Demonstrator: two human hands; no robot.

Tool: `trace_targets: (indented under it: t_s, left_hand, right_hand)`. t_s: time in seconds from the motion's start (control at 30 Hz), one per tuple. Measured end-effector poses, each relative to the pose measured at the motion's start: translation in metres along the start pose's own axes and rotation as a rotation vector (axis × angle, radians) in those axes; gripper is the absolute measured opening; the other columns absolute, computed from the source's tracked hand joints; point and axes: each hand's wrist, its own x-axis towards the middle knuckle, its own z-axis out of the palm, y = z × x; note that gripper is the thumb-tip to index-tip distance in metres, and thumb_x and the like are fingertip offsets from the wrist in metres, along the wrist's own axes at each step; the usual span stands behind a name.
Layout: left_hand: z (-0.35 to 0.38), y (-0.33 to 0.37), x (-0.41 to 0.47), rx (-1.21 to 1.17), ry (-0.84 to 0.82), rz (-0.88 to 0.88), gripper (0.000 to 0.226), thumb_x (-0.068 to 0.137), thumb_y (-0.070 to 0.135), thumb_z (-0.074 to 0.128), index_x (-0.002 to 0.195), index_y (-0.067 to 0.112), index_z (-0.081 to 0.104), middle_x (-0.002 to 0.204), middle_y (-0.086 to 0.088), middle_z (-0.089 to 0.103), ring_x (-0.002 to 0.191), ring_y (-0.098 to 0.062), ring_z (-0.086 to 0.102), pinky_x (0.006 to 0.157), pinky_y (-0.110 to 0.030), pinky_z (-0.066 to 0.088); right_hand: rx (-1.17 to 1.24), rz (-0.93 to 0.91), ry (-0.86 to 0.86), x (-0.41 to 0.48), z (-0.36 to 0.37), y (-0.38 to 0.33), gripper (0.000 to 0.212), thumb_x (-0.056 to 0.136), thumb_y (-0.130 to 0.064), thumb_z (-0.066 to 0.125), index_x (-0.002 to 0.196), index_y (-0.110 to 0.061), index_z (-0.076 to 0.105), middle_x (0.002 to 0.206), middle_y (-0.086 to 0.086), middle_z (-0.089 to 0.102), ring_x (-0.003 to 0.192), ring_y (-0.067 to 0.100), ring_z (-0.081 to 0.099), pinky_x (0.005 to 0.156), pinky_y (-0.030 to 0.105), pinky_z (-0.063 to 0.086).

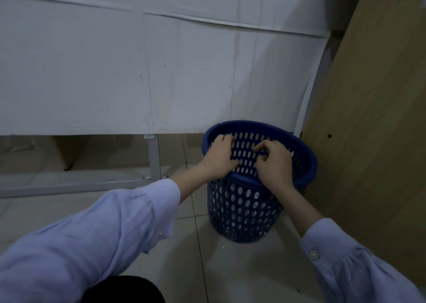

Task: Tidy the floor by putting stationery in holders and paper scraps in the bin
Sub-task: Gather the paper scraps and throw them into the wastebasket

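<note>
A blue perforated plastic bin (242, 206) stands on the tiled floor, close to a white panel and a wooden board. Both my hands hover over its open mouth. My left hand (220, 155) is over the left side of the rim with its fingers curled downward. My right hand (274, 162) is over the near right part of the rim, its fingers loosely bent and fingertips drawn together. I see no paper scrap or stationery in either hand. The inside of the bin is mostly hidden by my hands.
A white panel (115, 72) on a grey metal frame (154, 157) stands behind the bin. A tall wooden board (373, 118) leans at the right. Pale floor tiles (196, 256) lie in front of the bin. A few tiny specks lie near the bin's base.
</note>
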Motion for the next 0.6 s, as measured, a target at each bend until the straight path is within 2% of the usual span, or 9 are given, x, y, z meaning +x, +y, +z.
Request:
trace_targets:
  t_s: [0.1,0.2,0.27,0.37,0.47,0.6]
  left_hand:
    - [-0.015,-0.003,-0.015,-0.029,0.04,0.055,0.07,0.086,0.02,0.065,0.142,0.005,0.026,0.143,-0.01,0.029,0.129,-0.021,0.037,0.104,-0.021,0.03]
    - [-0.034,-0.01,-0.028,0.013,0.078,0.077,0.067,0.086,0.018,0.065,0.141,0.005,0.028,0.142,-0.01,0.03,0.125,-0.024,0.042,0.106,-0.029,0.036]
    - [-0.048,-0.018,-0.037,0.053,0.113,0.073,0.066,0.085,0.019,0.066,0.14,0.005,0.031,0.142,-0.01,0.031,0.128,-0.024,0.041,0.107,-0.028,0.034]
    - [-0.069,-0.03,-0.05,0.126,0.16,0.022,0.064,0.085,0.02,0.067,0.138,0.005,0.035,0.146,-0.011,0.03,0.133,-0.025,0.037,0.109,-0.029,0.031]
    - [-0.089,-0.041,-0.059,0.227,0.188,0.008,0.061,0.085,0.021,0.067,0.136,0.006,0.038,0.148,-0.012,0.028,0.134,-0.028,0.036,0.11,-0.035,0.035]
    - [-0.125,-0.055,-0.086,0.339,0.23,-0.051,0.054,0.086,0.021,0.065,0.133,0.009,0.044,0.147,-0.01,0.031,0.131,-0.028,0.039,0.106,-0.042,0.039]
  right_hand:
    - [-0.061,-0.098,0.011,-0.002,0.0,-0.004,0.019,0.086,0.005,0.052,0.091,-0.009,0.065,0.093,0.003,0.058,0.081,0.017,0.055,0.072,0.028,0.047]
    - [-0.18,-0.207,0.01,-0.003,-0.002,-0.005,0.016,0.086,0.005,0.055,0.092,-0.006,0.066,0.092,0.009,0.06,0.079,0.023,0.055,0.066,0.036,0.051]
    - [-0.278,-0.243,-0.005,-0.003,0.0,-0.01,0.018,0.084,0.005,0.057,0.095,-0.005,0.066,0.093,0.013,0.062,0.08,0.027,0.055,0.063,0.038,0.051]
    - [-0.415,-0.268,0.018,-0.006,0.004,-0.023,0.029,0.077,0.008,0.06,0.101,-0.007,0.066,0.098,0.016,0.063,0.085,0.034,0.056,0.068,0.041,0.047]
    - [-0.386,-0.259,0.038,-0.012,0.014,-0.045,0.034,0.075,0.007,0.061,0.104,-0.009,0.066,0.103,0.015,0.062,0.091,0.037,0.055,0.076,0.045,0.046]
    - [-0.315,-0.348,-0.025,-0.027,0.033,-0.088,0.029,0.079,0.002,0.06,0.104,-0.01,0.065,0.104,0.013,0.061,0.092,0.036,0.054,0.075,0.042,0.042]
